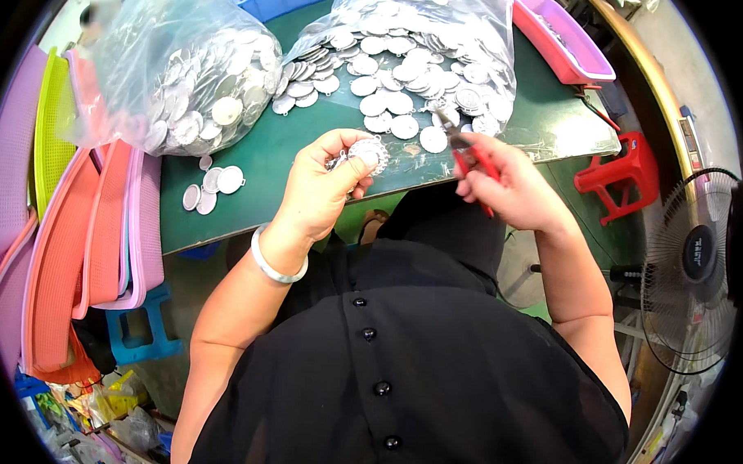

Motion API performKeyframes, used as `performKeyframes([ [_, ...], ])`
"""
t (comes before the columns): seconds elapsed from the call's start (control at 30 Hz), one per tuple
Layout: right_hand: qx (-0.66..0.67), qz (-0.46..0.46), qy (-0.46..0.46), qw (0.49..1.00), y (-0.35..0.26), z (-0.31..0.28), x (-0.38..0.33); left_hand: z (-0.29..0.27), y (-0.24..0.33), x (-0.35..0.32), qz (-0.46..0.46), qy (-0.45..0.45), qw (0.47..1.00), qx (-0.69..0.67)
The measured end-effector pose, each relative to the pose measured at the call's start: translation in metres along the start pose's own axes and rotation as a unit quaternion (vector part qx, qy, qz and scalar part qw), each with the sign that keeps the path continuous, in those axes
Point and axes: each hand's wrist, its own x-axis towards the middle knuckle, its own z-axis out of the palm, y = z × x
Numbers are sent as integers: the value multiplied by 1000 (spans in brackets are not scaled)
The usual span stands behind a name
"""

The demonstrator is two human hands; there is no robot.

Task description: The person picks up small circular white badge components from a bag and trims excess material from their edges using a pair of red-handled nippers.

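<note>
In my left hand [320, 181] I pinch a small bunch of round silver metal discs [368, 152] between thumb and fingers, over the table's front edge. My right hand [508, 179] is closed round red-handled pliers [471, 158], their metal jaws pointing up and left, apart from the held discs. Beyond both hands, many similar loose discs [404, 125] spill from the mouth of a clear plastic bag [484, 40]. Some of these discs have a little loop on the rim. How many discs my left hand holds is hidden by the fingers.
Another clear bag of discs [204, 103] lies at the left of the green table [267, 179], with several loose discs [214, 181] before it. Colourful plastic baskets [68, 254] stack at the left. A pink bin [570, 47], red stool [623, 179] and fan [698, 252] stand right.
</note>
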Motion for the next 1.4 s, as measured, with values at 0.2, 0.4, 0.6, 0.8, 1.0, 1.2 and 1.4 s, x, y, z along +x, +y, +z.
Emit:
performKeyframes([
  [0.2, -143, -49, -81, 985, -10, 25, 16, -3, 8, -12, 11, 19, 999, 26],
  [0.4, -182, -100, -67, 976, -15, 33, 21, -9, 6, -14, 12, -2, 1000, 28],
  [0.6, -201, -89, -69, 973, -17, 31, 19, -4, 6, -14, 17, 16, 999, 38],
  [0.8, -215, -71, -71, 971, -20, 34, 19, -7, 6, -13, -4, 10, 997, 70],
  [1.0, -262, -109, -28, 958, -3, 45, 24, -8, 4, -10, -15, 47, 995, 83],
  [1.2, -376, -85, 22, 922, 10, 57, 30, -5, -1, -6, -21, 106, 991, 79],
  [1.4, -391, -85, 12, 916, 13, 52, 35, -5, -5, -2, -41, 113, 990, 69],
])
